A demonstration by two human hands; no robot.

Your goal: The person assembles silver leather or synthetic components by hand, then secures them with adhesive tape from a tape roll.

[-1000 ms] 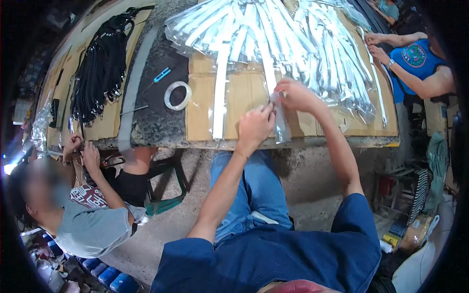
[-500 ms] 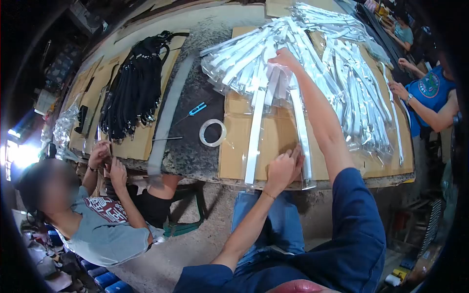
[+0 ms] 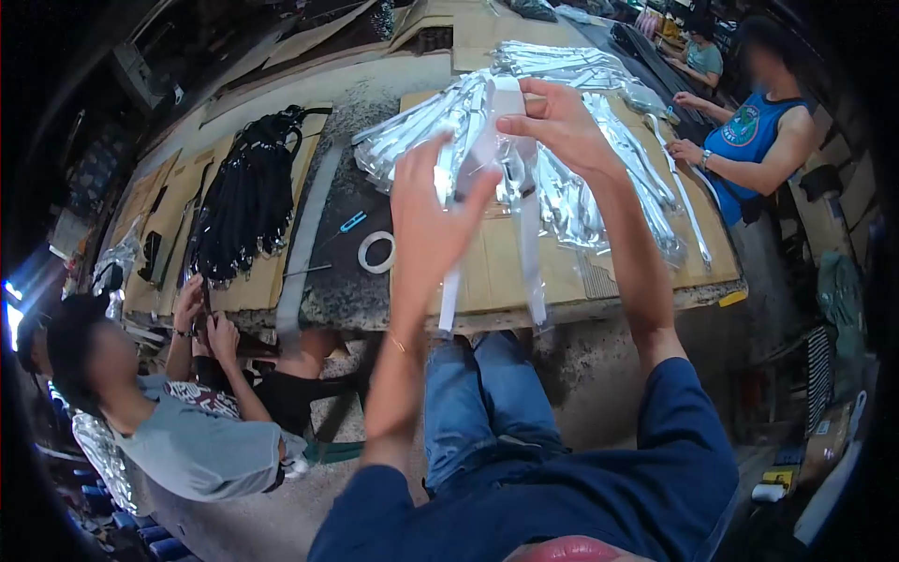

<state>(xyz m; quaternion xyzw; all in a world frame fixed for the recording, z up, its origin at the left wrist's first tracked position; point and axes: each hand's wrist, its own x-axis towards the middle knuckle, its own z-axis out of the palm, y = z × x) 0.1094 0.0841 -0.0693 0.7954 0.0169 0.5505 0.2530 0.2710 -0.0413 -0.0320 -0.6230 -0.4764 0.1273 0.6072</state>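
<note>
Raised over the table, my right hand [image 3: 565,129] pinches the folded top of a white strap [image 3: 506,101] between thumb and fingers. Clear plastic hangs about the strap below the fold. My left hand [image 3: 433,208] is lifted beside it, slightly blurred, with thumb and fingers spread. Behind both hands lies a fanned pile of white straps [image 3: 412,126] in clear plastic sleeves. Two strap lengths, one a white strip [image 3: 449,298] below my left hand, reach toward the table's front edge over the cardboard [image 3: 482,267].
Left of the cardboard lie a roll of clear tape [image 3: 377,252] and a small blue tool [image 3: 353,222]. Black straps [image 3: 245,192] cover another cardboard sheet. One person [image 3: 192,421] sits at the left; another in a blue top [image 3: 754,140] works at the right.
My right hand has come up off the pile with the white strap's fold. My left hand has risen from the front edge and spread its fingers. The view has shifted.
</note>
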